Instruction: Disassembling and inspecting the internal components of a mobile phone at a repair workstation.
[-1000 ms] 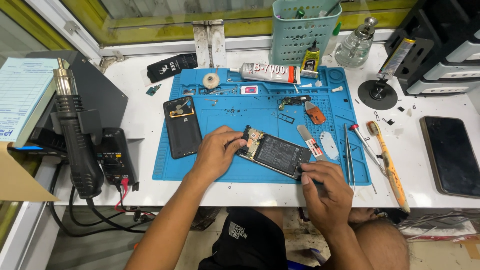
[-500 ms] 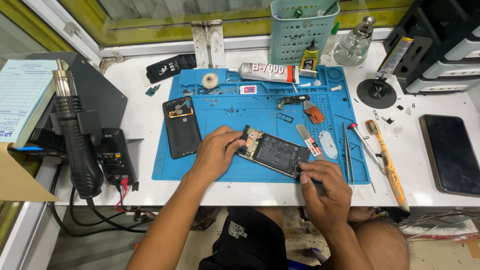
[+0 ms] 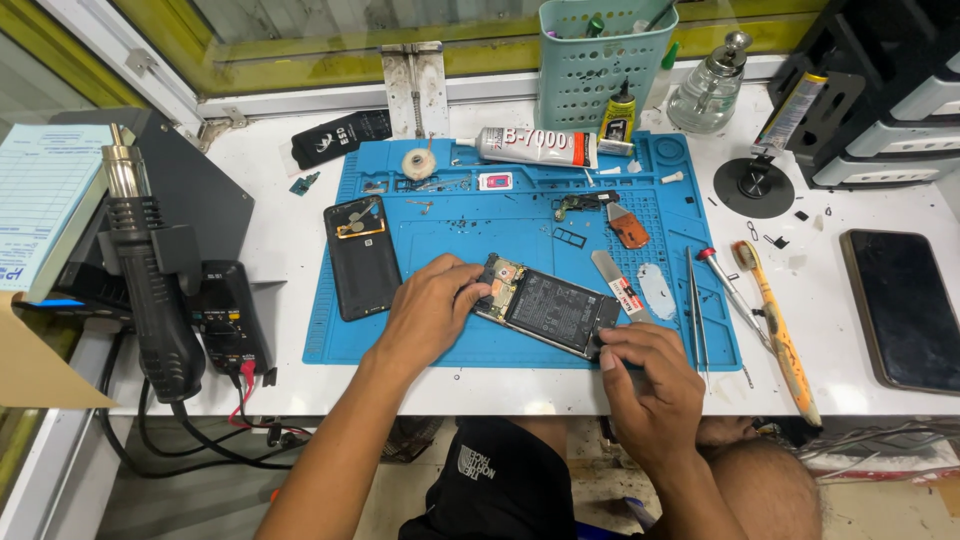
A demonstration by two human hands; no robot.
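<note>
In the head view, an opened phone (image 3: 548, 308) lies tilted on the blue mat (image 3: 450, 340), near its front edge, with the inside parts facing up. The left hand (image 3: 428, 312) rests on the mat and its fingers curl narrow around the upper left end of the phone. The right hand (image 3: 648, 378) touches the lower right corner of the phone; its fingers are closed together, but I cannot tell if they pinch a small tool. A black back cover (image 3: 361, 256) lies just beside the left hand. Tweezers (image 3: 696, 312) and a toothbrush (image 3: 778, 330) lie to the right of the phone.
</note>
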